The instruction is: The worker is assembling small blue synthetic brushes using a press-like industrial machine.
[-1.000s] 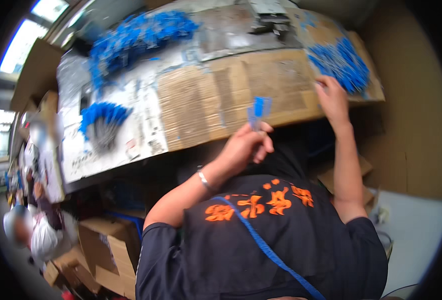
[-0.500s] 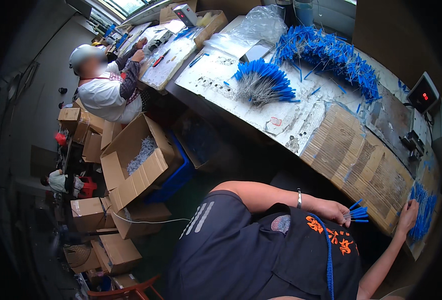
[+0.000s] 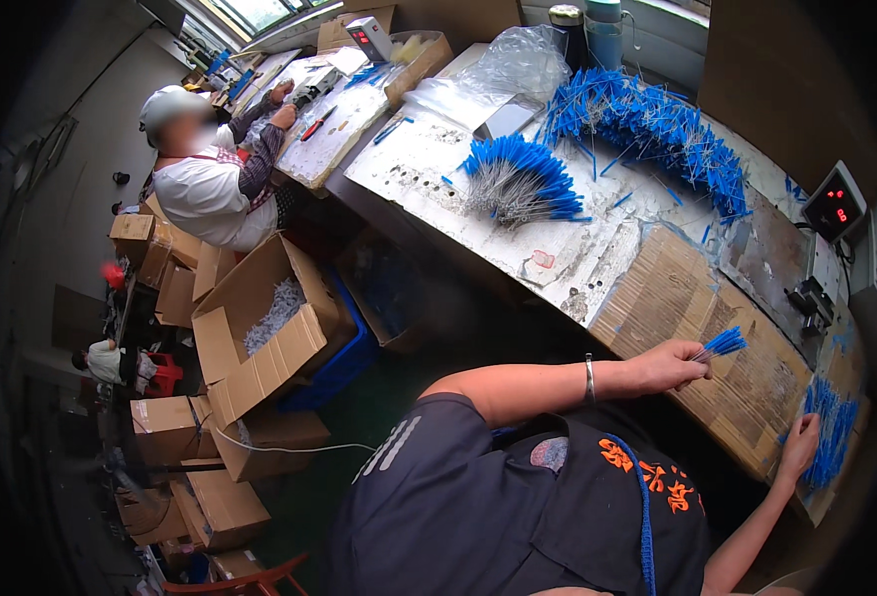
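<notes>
My left hand (image 3: 669, 367) is closed around the wire ends of a small bundle of blue-tipped wires (image 3: 725, 343). It holds them above the near edge of the cardboard sheet (image 3: 697, 318), with the blue tips pointing away to the right. My right hand (image 3: 802, 444) is at the left side of a pile of blue-tipped wires (image 3: 833, 422) on the right end of the bench. Its fingers are pressed together; whatever is between them is too small to make out.
On the white bench (image 3: 438, 194) lie a fanned heap of blue-tipped wires (image 3: 523, 179) and a longer blue heap (image 3: 657, 134). A metal fixture (image 3: 811, 298) and a red-digit display (image 3: 836, 204) stand right. At left, a co-worker (image 3: 210, 189) sits near an open carton (image 3: 270, 328).
My left hand has risen from beside my apron to over the bench edge, and its bundle, spread before, is now gathered closer. My right hand stays near the pile, having shifted slightly.
</notes>
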A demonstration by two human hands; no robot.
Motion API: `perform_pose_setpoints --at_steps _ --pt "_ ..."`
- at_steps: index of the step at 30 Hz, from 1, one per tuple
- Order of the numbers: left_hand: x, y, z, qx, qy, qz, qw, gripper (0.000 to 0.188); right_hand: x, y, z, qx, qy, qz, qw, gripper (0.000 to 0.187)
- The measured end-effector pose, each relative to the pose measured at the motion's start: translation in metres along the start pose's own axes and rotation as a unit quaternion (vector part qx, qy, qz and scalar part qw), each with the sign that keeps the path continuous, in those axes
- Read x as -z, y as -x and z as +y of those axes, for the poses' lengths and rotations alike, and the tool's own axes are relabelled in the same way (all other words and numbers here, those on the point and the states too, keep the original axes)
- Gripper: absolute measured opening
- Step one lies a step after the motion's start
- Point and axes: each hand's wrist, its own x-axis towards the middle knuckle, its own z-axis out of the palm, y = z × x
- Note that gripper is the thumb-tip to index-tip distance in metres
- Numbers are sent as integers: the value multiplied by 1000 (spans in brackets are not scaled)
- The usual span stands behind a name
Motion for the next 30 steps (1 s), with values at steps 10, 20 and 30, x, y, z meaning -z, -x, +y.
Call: perform_pose_setpoints --at_steps 10,20,30 --pt "-9 -5 1 5 -111 7 994 19 19 2 -41 -85 42 -14 995 7" --pt "-14 -85 -3 -243 -410 -12 879 13 47 4 -16 -146 -337 121 922 8" --pt "-7 -176 -7 -286 -451 80 842 16 21 3 -86 -116 -471 -107 868 13"
